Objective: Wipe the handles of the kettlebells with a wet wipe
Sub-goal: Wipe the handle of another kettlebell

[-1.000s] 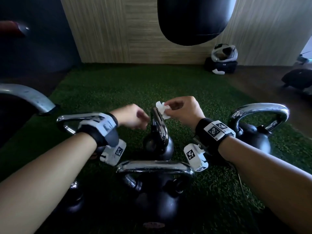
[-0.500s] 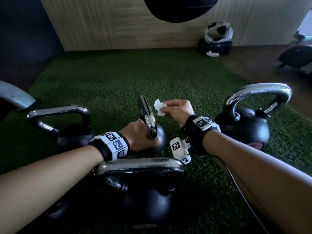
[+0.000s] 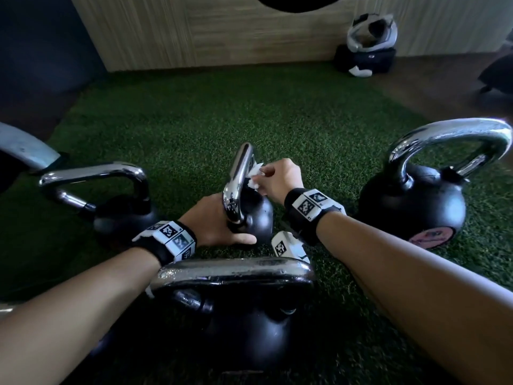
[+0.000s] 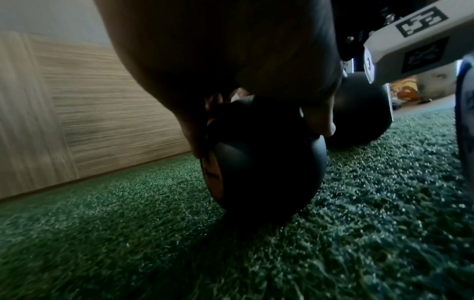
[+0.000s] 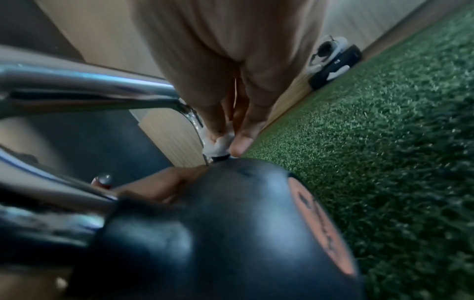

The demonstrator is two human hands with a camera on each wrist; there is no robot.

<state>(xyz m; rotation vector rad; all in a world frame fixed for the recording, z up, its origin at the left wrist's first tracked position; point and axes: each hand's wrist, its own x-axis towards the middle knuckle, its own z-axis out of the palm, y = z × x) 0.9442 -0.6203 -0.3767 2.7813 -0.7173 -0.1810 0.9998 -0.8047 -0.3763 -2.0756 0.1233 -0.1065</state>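
Kettlebells [image 3: 410,201] stand on green turf [image 3: 222,112] before a wood-panelled wall [image 3: 222,31].

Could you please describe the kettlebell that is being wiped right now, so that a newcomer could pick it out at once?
On the green turf, four black kettlebells with chrome handles surround the person's arms. The one meant is the small kettlebell in the middle. It alone has hands on it: the left hand grips it, and the right hand presses a white wipe to its handle.
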